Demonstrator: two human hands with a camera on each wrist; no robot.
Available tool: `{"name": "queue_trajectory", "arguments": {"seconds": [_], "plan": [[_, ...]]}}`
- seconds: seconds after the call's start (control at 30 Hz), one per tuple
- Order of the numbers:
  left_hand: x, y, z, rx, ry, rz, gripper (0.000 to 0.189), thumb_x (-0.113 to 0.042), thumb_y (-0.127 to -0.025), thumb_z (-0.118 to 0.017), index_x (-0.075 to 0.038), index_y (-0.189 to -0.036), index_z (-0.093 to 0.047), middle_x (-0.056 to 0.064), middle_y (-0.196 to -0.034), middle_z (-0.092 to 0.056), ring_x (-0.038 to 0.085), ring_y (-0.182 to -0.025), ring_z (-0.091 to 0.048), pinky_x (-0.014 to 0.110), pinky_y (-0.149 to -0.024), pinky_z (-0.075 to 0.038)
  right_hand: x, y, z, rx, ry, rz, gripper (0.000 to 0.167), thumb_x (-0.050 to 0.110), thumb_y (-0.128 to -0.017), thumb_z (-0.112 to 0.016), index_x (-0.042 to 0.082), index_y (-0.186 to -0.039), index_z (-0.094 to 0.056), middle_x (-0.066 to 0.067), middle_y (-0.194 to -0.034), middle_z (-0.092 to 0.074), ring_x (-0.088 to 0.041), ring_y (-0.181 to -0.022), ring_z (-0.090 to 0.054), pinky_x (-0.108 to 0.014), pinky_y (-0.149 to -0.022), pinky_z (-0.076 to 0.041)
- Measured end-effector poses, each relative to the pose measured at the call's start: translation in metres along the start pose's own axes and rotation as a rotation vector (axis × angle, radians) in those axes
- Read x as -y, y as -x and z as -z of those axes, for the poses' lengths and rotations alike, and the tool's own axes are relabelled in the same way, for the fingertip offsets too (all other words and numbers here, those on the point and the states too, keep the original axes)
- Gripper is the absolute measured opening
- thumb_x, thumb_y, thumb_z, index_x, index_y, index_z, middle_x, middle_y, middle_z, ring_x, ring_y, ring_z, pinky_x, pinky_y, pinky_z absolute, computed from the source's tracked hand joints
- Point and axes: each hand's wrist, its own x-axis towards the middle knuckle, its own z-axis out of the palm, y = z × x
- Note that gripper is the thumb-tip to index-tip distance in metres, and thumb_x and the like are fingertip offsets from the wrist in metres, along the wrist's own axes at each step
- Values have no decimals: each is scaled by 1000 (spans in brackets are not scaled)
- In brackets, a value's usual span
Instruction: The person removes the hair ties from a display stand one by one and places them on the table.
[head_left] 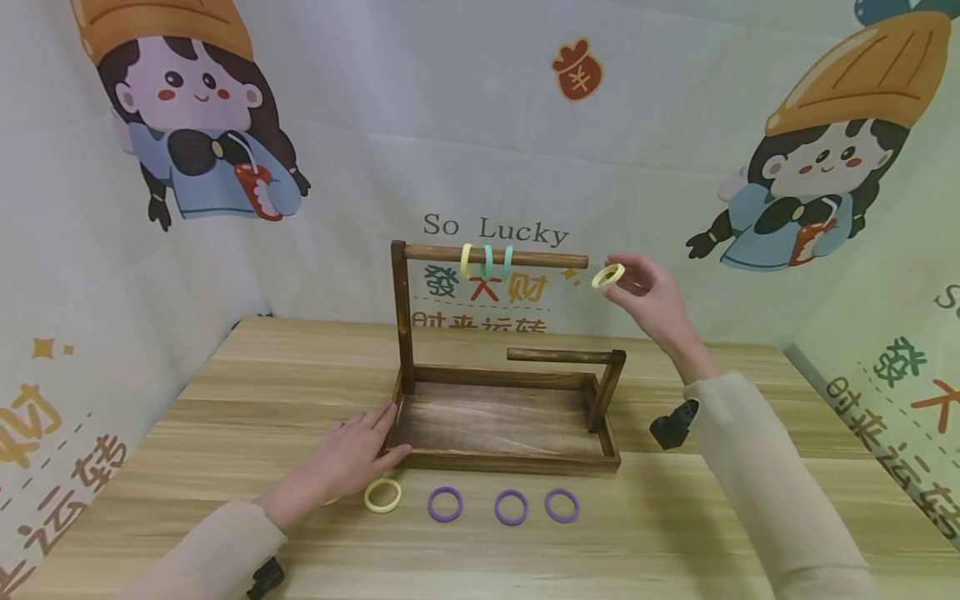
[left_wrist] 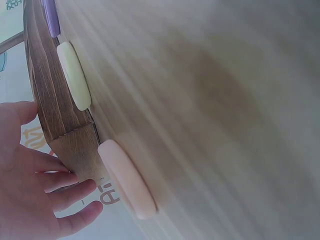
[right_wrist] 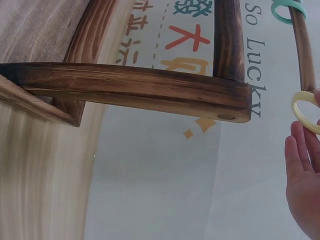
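In the head view my right hand pinches a pale yellow ring just off the free end of the stand's upper wooden rod. The right wrist view has this ring by the rod's tip, fingertips on its edge. One yellow ring and two teal rings, one of them nearer the tip, hang on that rod. My left hand rests with extended fingers against the left front corner of the stand's brown tray base. Near that hand lies a peach-coloured ring, mostly hidden in the head view.
A shorter, lower rod juts leftward from a post at the tray's right end. Along the tray's front lie a yellow ring and three purple rings, the middle one among them. A printed cloth hangs behind the wooden table.
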Motion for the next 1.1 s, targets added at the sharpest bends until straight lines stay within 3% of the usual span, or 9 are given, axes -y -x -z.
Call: {"name": "queue_trajectory", "arguments": {"seconds": [0.33, 0.6, 1.1], "plan": [[1, 0, 0, 2, -18, 4, 66, -44, -90, -43, 6, -132, -35, 21, -135, -33, 41, -116, -35, 57, -89, -28, -6, 17, 3, 34, -103, -39, 43, 4, -82, -61, -8, -120, -45, -21, -110, -54, -18, -99, -54, -23, -84, -42], [0, 1, 0, 1, -14, 1, 66, -44, -90, -43, 6, -131, -35, 21, -135, -33, 42, -116, -35, 57, -89, -29, -9, 27, 5, 51, -172, -74, 43, 3, -82, -61, -8, -120, -45, -8, -100, -60, -12, -93, -57, -21, -78, -45], [1, 0, -1, 0, -27, -2, 67, -45, -89, -43, 6, -131, -35, 21, -134, -33, 41, -116, -36, 57, -89, -30, -18, 47, 5, 75, -256, -80, 40, 0, -83, -59, -5, -121, -46, -8, -113, -55, -17, -99, -54, -22, -80, -44]]}}
